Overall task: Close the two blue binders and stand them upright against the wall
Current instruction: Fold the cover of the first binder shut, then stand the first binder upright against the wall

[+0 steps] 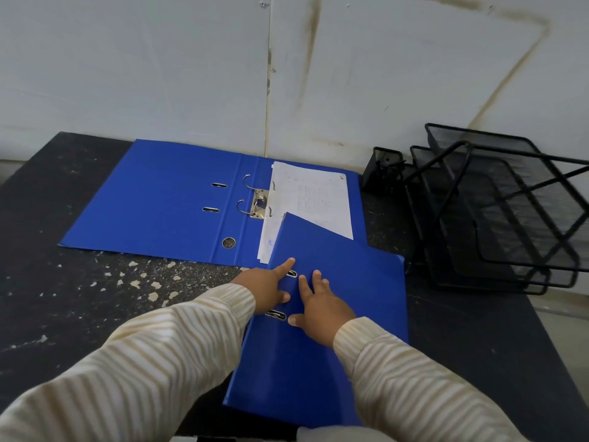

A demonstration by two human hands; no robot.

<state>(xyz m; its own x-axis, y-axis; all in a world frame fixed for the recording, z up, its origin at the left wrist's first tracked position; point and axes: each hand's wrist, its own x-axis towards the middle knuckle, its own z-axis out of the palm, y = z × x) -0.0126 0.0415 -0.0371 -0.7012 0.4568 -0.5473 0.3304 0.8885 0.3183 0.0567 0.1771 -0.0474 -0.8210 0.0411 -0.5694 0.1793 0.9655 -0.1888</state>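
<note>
Here, from the head camera, I see both blue lever-arch binders lying flat on the dark speckled surface (95, 298). The far binder (153, 199) lies wide open with its back edge near the white wall (159, 59), its metal ring mechanism (256, 202) exposed and a stack of printed paper sheets (314, 199) resting on its right half. The near binder (334, 314) is shut, angled, and its top corner overlaps the paper and the open binder's right cover. My left hand (271, 288) rests at the closed cover's left edge, index finger stretched forward beside the upper slot, the other fingers curled; it grips nothing. My right hand (322, 307) lies palm down on the same cover, fingers spread flat, thumb near the lower slot. Striped cream sleeves cover both forearms. At right, a black mesh pen holder (384, 169) and stacked black mesh letter trays (503, 212) stand near the wall.
</note>
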